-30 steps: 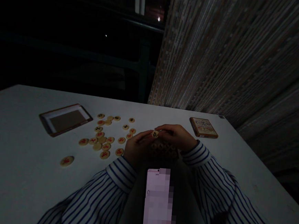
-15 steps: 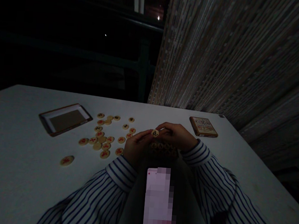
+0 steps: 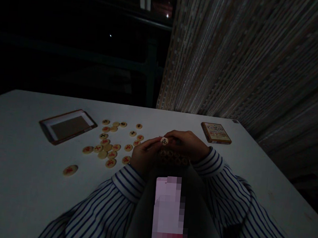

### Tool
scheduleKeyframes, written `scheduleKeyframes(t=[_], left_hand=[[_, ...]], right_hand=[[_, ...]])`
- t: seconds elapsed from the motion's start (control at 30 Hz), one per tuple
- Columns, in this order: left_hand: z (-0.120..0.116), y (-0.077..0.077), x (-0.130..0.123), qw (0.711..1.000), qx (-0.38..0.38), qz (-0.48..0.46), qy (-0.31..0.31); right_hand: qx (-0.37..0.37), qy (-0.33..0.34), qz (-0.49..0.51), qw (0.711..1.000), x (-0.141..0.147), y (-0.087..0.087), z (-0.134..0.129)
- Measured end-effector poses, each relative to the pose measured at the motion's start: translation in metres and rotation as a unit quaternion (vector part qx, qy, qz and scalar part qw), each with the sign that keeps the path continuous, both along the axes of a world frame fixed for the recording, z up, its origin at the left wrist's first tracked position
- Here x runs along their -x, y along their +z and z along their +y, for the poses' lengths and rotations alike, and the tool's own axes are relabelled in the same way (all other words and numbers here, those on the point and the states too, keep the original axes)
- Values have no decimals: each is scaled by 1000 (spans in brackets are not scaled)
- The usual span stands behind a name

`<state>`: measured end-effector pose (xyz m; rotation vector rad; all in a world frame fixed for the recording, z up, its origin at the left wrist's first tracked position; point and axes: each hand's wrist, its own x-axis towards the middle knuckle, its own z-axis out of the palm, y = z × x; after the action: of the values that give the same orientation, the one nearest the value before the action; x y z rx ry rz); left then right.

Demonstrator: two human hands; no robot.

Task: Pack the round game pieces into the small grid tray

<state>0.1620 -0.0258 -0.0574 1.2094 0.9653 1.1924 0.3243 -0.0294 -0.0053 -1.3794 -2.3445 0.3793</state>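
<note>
A round xiangqi piece [image 3: 164,141] with a dark character faces me, pinched between the fingertips of both hands. My left hand [image 3: 145,154] grips it from the left, and my right hand [image 3: 187,144] closes on it from the right. Below the fingers, several xiangqi pieces [image 3: 174,156] sit side by side in rows in deep shadow. Left of my left hand, loose xiangqi pieces [image 3: 112,154] are scattered on the white table [image 3: 26,193], some with red characters, some with dark ones and some blank side up. One red piece [image 3: 70,170] lies apart, nearer to me.
An open shallow box tray [image 3: 92,127] stands at the left back. A printed box lid [image 3: 216,133] lies at the right back. A lit phone [image 3: 165,207] is at my lap. Behind the table hang string curtains [image 3: 207,64], beside a dark railing [image 3: 151,63].
Both hands keep the same piece between their fingertips, nearly still. The piece looks slightly turned and paler. The whole view has shifted a little.
</note>
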Motion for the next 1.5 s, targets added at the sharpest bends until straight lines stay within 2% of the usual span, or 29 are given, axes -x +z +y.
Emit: scheduleKeyframes(t=[0.23, 0.5, 0.6, 0.73, 0.83, 1.2, 1.5], left_hand=[[0, 1, -1, 1000, -9, 20, 10], [2, -3, 0, 999, -29, 42, 12], [1, -3, 0, 998, -30, 46, 11], [0, -5, 0, 996, -23, 76, 49], [1, -6, 0, 991, -44, 103, 66], [4, -15, -1, 983, -61, 141, 99], [2, -7, 2, 979, -65, 170, 89]], right_hand=[[-30, 6, -67, 997, 2, 1, 2], [-53, 17, -93, 994, 2, 2, -1], [-46, 10, -108, 993, 1, 3, -1], [-40, -24, -141, 989, -2, 3, 1], [-34, -40, -172, 984, -6, 0, 3], [-6, -21, -239, 971, -13, -15, 14], [17, -26, -254, 967, -14, -21, 17]])
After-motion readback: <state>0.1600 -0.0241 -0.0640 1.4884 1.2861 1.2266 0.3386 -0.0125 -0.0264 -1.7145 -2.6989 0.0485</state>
